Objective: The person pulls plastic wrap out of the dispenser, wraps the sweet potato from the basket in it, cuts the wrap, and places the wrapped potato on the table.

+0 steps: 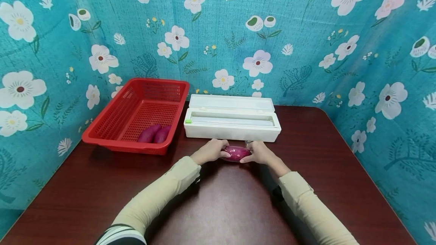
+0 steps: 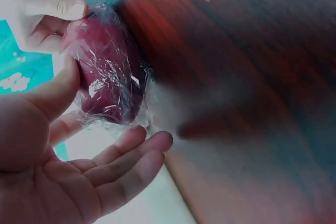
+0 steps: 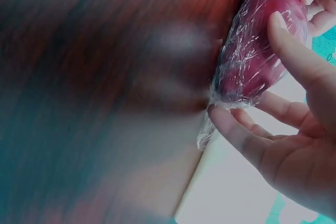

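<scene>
A purple sweet potato wrapped in clear cling film lies crosswise between both hands, low over the table in front of the white box. My left hand grips its left end, thumb pressed on the near side and fingers curled behind. At the other end my right hand holds it, the thumb along its side. Crinkled film sticks out past the sweet potato by the right fingertips. In the left wrist view the film wraps the skin in shiny creases.
Just behind the hands stands a white cling film dispenser, its lid raised and a roll inside. A red plastic basket at the left holds two unwrapped sweet potatoes. A flowered cloth hangs around the dark wooden table.
</scene>
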`<state>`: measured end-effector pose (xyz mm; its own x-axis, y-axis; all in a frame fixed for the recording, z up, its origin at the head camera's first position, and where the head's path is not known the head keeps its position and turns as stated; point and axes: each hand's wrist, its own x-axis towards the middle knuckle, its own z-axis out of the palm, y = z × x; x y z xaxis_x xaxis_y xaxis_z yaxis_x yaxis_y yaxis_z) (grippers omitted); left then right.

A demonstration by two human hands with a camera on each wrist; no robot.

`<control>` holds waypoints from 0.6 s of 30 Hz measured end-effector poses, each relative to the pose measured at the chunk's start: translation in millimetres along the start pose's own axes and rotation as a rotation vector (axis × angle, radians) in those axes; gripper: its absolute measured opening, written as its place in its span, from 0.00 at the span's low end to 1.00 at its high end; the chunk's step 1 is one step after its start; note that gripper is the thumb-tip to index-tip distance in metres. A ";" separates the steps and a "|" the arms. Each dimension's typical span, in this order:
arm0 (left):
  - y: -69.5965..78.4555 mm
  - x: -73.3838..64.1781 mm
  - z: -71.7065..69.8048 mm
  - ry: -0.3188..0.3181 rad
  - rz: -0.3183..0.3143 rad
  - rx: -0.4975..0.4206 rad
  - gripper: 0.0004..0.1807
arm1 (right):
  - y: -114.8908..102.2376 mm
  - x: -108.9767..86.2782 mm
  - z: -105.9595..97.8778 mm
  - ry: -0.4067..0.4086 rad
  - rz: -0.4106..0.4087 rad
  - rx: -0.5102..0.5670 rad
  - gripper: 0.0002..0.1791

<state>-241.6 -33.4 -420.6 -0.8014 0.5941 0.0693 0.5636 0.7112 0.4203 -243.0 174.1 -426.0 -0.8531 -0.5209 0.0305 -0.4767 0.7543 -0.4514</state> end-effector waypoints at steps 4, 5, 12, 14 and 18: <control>-2.8 2.8 -0.7 -0.039 -0.017 -0.057 0.16 | 4.0 0.6 3.4 0.037 0.008 0.087 0.23; -3.4 3.4 -0.8 -0.049 -0.022 -0.077 0.17 | 4.9 0.6 4.2 0.044 0.017 0.102 0.22; -6.4 7.8 -2.0 -0.086 -0.035 -0.158 0.23 | 8.4 0.4 5.6 0.015 0.051 0.223 0.31; -7.1 9.4 -2.2 -0.105 -0.030 -0.152 0.25 | 9.1 0.3 4.7 -0.022 0.005 0.248 0.33; -8.4 10.8 -1.7 -0.149 0.027 -0.130 0.23 | 12.5 1.1 4.9 -0.093 -0.100 0.243 0.25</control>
<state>-255.4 -33.6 -421.8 -0.7423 0.6683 -0.0481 0.5462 0.6451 0.5343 -248.9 181.1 -435.9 -0.7759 -0.6308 0.0092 -0.4832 0.5848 -0.6515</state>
